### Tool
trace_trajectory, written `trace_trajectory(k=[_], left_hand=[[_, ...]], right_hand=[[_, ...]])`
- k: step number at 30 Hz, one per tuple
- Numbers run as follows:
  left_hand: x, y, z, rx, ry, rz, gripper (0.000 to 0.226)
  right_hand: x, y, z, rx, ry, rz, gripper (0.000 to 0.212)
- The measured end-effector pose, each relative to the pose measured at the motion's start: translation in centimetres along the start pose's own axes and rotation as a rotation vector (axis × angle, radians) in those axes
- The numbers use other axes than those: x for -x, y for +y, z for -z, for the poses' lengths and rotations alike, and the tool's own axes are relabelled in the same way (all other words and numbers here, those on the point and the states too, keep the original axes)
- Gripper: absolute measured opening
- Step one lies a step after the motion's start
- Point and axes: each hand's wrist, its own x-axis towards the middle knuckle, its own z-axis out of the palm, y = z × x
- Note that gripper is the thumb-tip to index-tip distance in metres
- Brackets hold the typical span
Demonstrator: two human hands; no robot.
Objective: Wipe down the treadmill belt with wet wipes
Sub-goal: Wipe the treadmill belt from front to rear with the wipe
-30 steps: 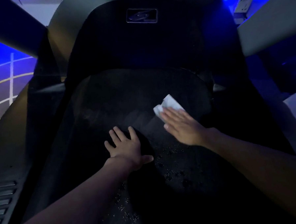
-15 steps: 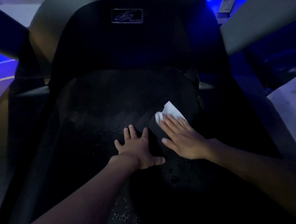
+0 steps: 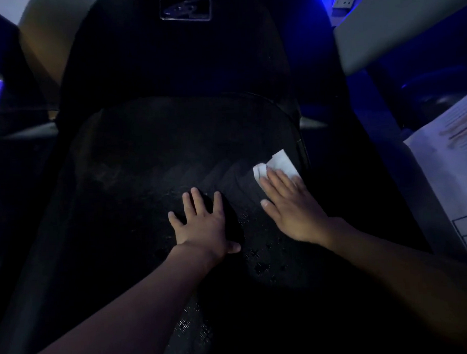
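The black treadmill belt (image 3: 146, 181) fills the middle of the dim view. My right hand (image 3: 290, 206) lies flat on a white wet wipe (image 3: 279, 163), pressing it on the belt near the belt's right edge; only the wipe's far part shows beyond my fingers. My left hand (image 3: 202, 221) rests flat on the belt with fingers spread, a little left of the right hand, holding nothing. Faint wet streaks (image 3: 213, 175) lie on the belt between the two hands.
The dark motor cover with a logo badge (image 3: 185, 8) rises beyond the belt. Light handrail bars (image 3: 397, 19) cross the upper right and upper left. Printed papers (image 3: 454, 170) lie at the right. Dark side rails flank the belt.
My right hand has slid the wipe to the right, toward the belt's right edge. My left hand has stayed planted on the belt. The camera has shifted somewhat.
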Motion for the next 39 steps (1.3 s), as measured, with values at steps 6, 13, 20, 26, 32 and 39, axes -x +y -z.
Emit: trace_trajectory(k=[6,13,20,26,32,39], left_hand=[[0.6,-2.7,-1.3,0.070,0.018,-0.101,0.129],[2.4,-1.9,-2.2,0.050,0.121,-0.004,0.116],[3.4,-1.8,-2.3,0.007,0.183,-0.019,0.107],[3.4,-2.7,-2.4,0.060,0.072,-0.066,0.116],[4.0,-3.8,-3.2,0.029,0.051,-0.035,0.130],[5.5,-3.9,-3.5,0.091,0.059,0.197,0.140]], right_hand=[[2.8,-1.3,-0.6,0.051,-0.049,0.117,0.079],[2.3,-2.1,-0.6,0.070,0.002,0.012,0.076],[3.4,-2.1,-0.5,0.026,-0.056,0.229,0.079],[4.6,-5.3,-0.7,0.089,-0.096,0.223,0.078],[2.4,-3.4,0.1,0.057,-0.109,0.179,0.071],[4.6,-5.4,-0.4,0.104,-0.149,0.390,0.072]])
